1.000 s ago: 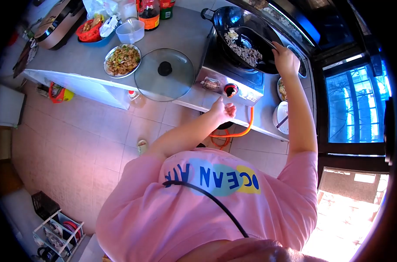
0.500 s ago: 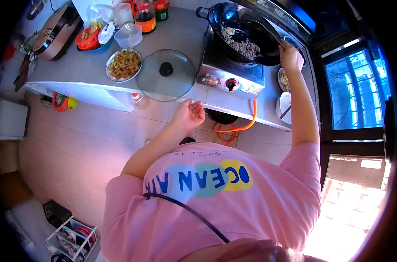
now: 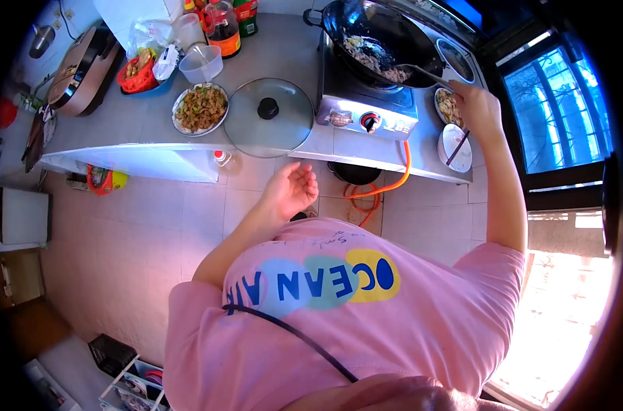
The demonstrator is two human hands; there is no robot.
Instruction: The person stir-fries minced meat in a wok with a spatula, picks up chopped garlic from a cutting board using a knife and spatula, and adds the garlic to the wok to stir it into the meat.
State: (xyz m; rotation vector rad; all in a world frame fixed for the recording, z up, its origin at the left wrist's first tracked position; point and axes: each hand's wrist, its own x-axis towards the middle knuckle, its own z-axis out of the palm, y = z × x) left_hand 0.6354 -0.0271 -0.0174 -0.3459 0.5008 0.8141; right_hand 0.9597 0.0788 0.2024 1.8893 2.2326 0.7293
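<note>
My right hand (image 3: 477, 109) grips the handle of a metal spatula (image 3: 428, 74), whose head rests among chopped food (image 3: 373, 58) in a black wok (image 3: 414, 41). The wok sits on a gas stove (image 3: 366, 109) with a dial on its front. My left hand (image 3: 294, 190) hangs palm up in front of the counter, its fingers loosely curled and holding nothing. Nearest to it on the counter lies a glass lid (image 3: 284, 130) with a black knob. A plate of cooked food (image 3: 200, 109) is just left of the lid.
Right of the stove are a plate of food (image 3: 448, 107) and a white bowl (image 3: 455, 145) with a dark stick across it. An orange hose (image 3: 402, 179) hangs below the stove. Bottles (image 3: 224, 31), a plastic tub (image 3: 200, 63) and a red basket (image 3: 139, 74) stand at back left.
My right hand has moved right and slightly down, drawing the spatula to the wok's near right side, and the food has shifted. My left hand stays empty. The view has shifted slightly.
</note>
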